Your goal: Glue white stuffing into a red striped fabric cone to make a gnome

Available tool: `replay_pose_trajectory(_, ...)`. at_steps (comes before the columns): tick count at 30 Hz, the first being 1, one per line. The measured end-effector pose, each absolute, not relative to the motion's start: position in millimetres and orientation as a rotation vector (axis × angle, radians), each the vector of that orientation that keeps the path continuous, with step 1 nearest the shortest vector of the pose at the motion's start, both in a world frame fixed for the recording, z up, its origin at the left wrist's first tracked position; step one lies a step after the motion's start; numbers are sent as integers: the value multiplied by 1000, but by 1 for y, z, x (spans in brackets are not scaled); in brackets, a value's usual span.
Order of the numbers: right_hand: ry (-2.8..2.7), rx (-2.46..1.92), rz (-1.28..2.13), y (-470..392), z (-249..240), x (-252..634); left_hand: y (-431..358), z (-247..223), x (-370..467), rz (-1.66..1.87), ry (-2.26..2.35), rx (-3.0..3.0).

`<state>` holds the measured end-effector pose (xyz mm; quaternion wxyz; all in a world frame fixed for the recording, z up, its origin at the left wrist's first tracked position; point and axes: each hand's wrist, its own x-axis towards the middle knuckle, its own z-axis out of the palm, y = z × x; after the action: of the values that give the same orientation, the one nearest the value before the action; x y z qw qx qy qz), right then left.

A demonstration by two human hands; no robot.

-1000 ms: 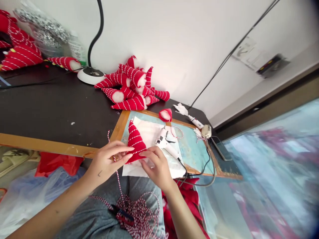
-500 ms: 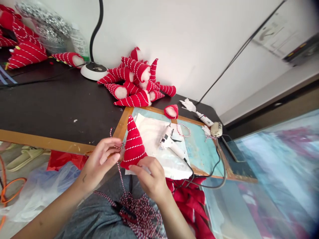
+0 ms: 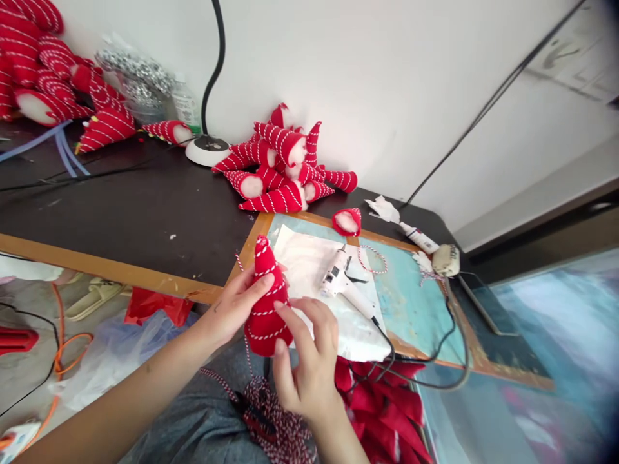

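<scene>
The dark bench point(image 3: 193, 212) spreads beyond both hands, with a heap of cord-striped red cones point(image 3: 280, 169) ahead of them. A white sheet point(image 3: 300, 248) lies just past the right hand point(image 3: 312, 361), a tangle of red-and-white cord point(image 3: 285, 415) below the hands on the lap. On the sheet, beyond the right hand's fingers, rests a glue gun point(image 3: 352, 293). The red cone point(image 3: 264, 319) stands between the hands, tip up: the left hand point(image 3: 236, 303) grips its upper part; the right curves loosely at its lower side, whether pinching cannot be told. The step seems to be settling the cord's spiral; the next move probably calls for steadying the cone while pressing the lowest turn flat.
</scene>
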<state>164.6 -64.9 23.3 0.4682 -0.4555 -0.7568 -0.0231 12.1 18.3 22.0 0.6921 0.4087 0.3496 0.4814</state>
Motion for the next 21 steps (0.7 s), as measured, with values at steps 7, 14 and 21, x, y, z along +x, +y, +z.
replay_pose_trajectory(7, -1826, -1148, -28, -60, 17, 148, 14, 28, 12, 1080, 752, 1028)
replay_pose_trajectory(14, -1863, -1147, -37, -59, 13, 151, 22, 29, 9, 1224, 657, 1016)
replay_pose_trajectory(21, -1874, -1160, -18, -57, 6, 146, 31, 30, 8, 1340, 632, 1016)
